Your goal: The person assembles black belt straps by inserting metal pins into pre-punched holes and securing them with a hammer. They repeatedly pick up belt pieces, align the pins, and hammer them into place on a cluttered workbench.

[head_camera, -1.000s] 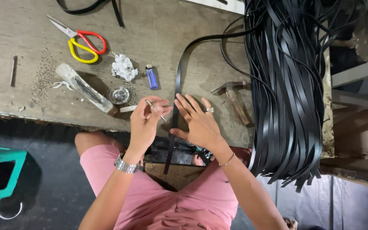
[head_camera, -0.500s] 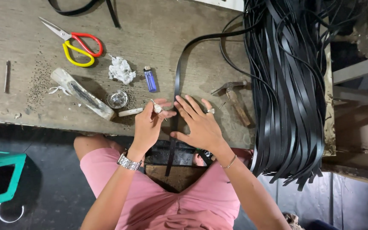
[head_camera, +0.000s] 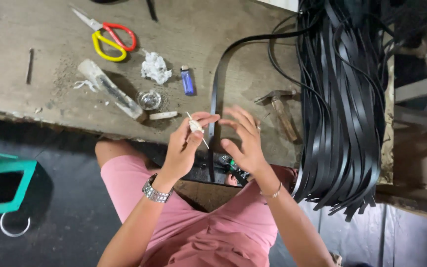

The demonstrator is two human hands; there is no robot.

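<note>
Left hand (head_camera: 181, 148) fingers pinching thin white stick (head_camera: 197, 129), right hand (head_camera: 243, 141) fingers spread over black strap (head_camera: 214, 99), hammer (head_camera: 282, 111), lighter (head_camera: 187, 80) beside.

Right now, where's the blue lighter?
Head view: the blue lighter lies on the workbench, upper middle, between the crumpled white wad on its left and the single black strap on its right.

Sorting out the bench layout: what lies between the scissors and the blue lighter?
A crumpled white wad lies between the scissors and the blue lighter on the wooden workbench, seen in the head view.
</note>
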